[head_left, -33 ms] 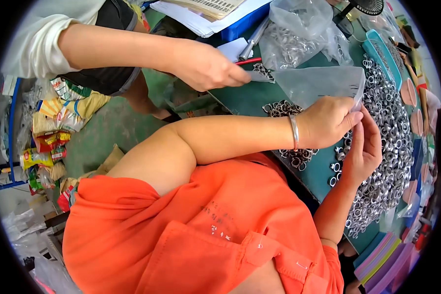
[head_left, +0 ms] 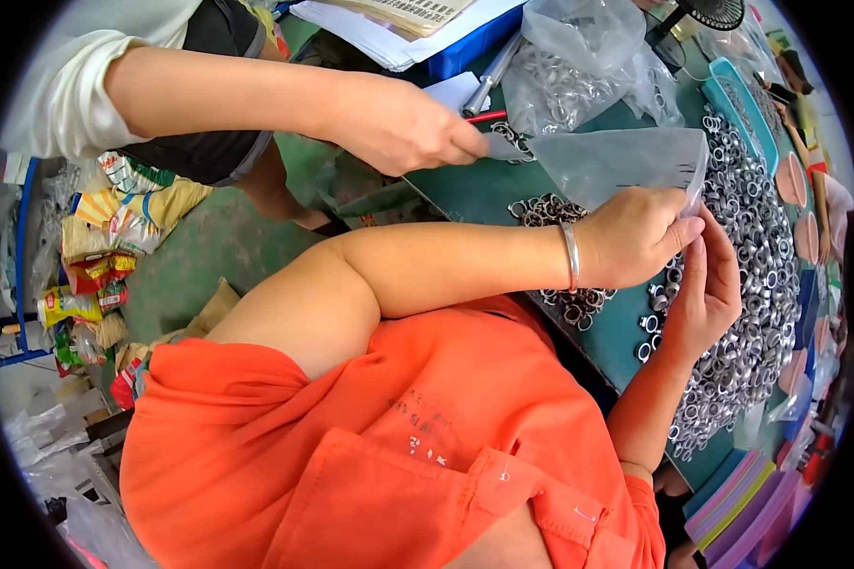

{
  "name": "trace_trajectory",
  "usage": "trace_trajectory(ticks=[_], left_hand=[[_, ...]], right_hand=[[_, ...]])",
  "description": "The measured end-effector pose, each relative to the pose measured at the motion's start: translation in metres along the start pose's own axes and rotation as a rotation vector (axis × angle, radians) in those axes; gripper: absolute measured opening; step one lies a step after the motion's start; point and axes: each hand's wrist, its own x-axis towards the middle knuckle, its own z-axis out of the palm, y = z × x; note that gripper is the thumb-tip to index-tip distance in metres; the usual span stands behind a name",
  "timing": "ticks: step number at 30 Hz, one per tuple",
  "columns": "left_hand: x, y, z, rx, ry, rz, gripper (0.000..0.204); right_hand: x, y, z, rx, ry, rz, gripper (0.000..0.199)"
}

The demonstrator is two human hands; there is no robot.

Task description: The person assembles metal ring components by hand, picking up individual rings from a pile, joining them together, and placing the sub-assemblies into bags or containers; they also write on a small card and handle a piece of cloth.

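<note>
A translucent plastic bag [head_left: 617, 163] with small dark marks stretches over the green table. My left hand [head_left: 636, 237], with a silver bracelet at its wrist, grips the bag's near right corner. Beside it my right hand [head_left: 707, 289] pinches the same corner between thumb and fingers. A large heap of silver metal rings [head_left: 745, 322] spreads just right of my hands. A smaller pile of darker rings [head_left: 579, 305] lies partly under my left forearm. From the upper left, another person's hand [head_left: 408, 128] holds a flat greyish piece, its kind unclear, next to a few rings.
A knotted clear bag of rings [head_left: 560, 85] stands at the back beside a blue tray [head_left: 474, 43] with papers. A turquoise basket [head_left: 742, 109] and small black fan [head_left: 712, 11] are at the far right. Colourful sacks [head_left: 128, 218] lie on the floor at left.
The other person's hand has shifted slightly to the right with the greyish piece. My hands and the plastic bag stay practically in place.
</note>
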Motion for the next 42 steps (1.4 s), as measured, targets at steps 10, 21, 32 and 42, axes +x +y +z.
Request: trace_trajectory(ticks=[10,21,32,42], left_hand=[[0.008,-0.002,-0.003,0.05,-0.083,0.035,0.022],[0.036,-0.008,-0.019,0.277,-0.349,0.226,0.032],[0.066,-0.019,-0.026,0.373,-0.491,0.231,0.036],[0.077,-0.011,-0.04,0.595,-0.23,0.127,0.011]], right_hand=[[0.012,0.005,-0.011,-0.52,-0.078,-0.193,0.024],[0.021,-0.006,-0.012,-0.426,-0.056,-0.057,0.023],[0.04,0.015,-0.007,-0.32,0.023,0.067,0.009],[0.032,0.015,-0.041,-0.603,0.179,-0.188,0.025]])
